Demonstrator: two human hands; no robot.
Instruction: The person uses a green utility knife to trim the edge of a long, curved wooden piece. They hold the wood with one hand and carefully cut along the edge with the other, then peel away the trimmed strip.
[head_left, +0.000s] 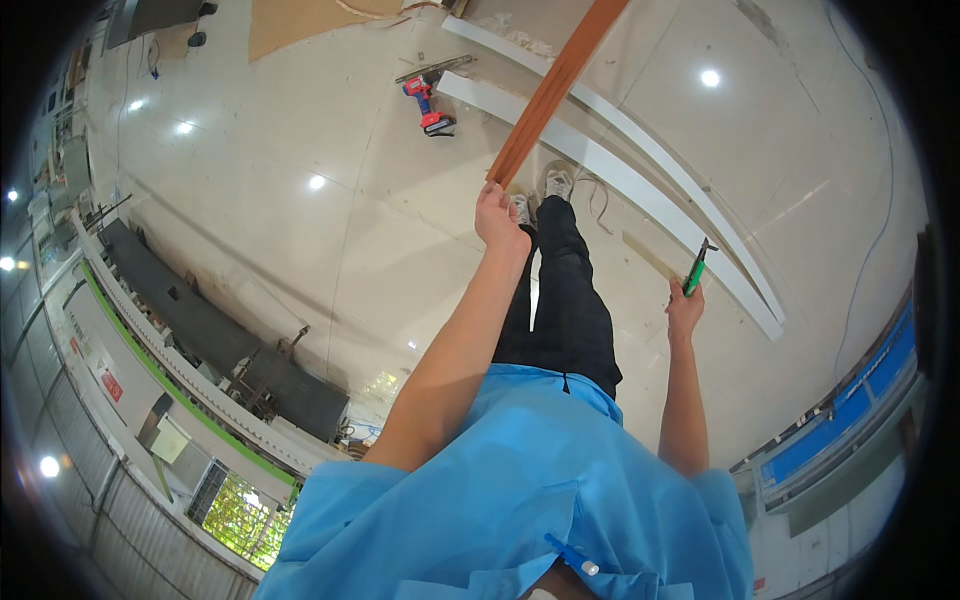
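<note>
My left hand point(496, 214) is closed on the near end of a long reddish-brown strip point(556, 92) with lengthwise grooves. The strip slants up and away to the right, past the top of the picture. My right hand point(684, 306), held apart on the right, grips a green-handled tool point(695, 276) with a dark head sticking out past the fingers; its exact kind is too small to make out. Beyond the hands, a long white strip point(610, 148) and a second white strip point(690, 187) lie on the floor, partly covered by the brown one.
A red and blue cordless drill point(428, 106) lies on the floor beside a metal bar point(434, 68). Brown sheet material point(305, 28) is at the far left. A long machine point(190, 310) runs along the left, and a blue-panelled unit point(850, 410) stands at right. A cable point(884, 180) crosses the floor.
</note>
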